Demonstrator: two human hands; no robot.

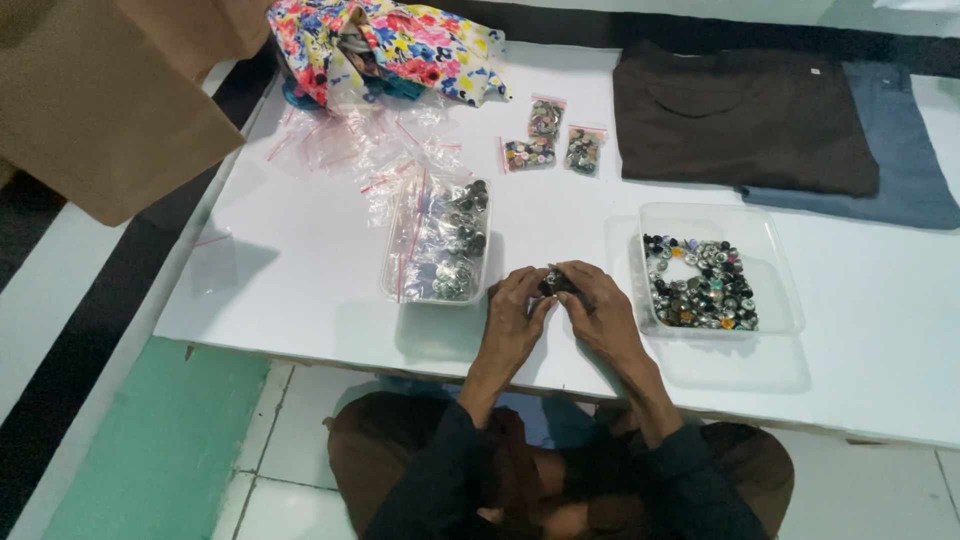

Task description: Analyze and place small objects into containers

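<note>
Your left hand (pixel 513 310) and right hand (pixel 598 308) meet fingertip to fingertip over the white table (pixel 300 270), pinched together on a small dark object (pixel 556 282) between them. Your fingers cover most of it, so you cannot tell its shape; it may be a small bag of buttons.

Just right of the grip stands a clear plastic tray (pixel 775 260) with mixed buttons (pixel 700 285) heaped in its near-left part; the individual buttons are too small to sort out. Just left of the grip sits a second clear container (pixel 440 245) filled with little zip bags of buttons, its contents blurred by glare on the plastic. Beyond that lie empty zip bags (pixel 350 145) in a loose, see-through pile, hard to count.

Straight past the grip, three filled small bags (pixel 548 140) lie together. Farther right, a folded dark brown garment (pixel 740 115) overlaps a blue-grey cloth (pixel 905 150), which it partly hides. A floral cloth bag (pixel 400 45) is cut by the top edge, and a tan fabric (pixel 100 90) runs off the top-left corner.
</note>
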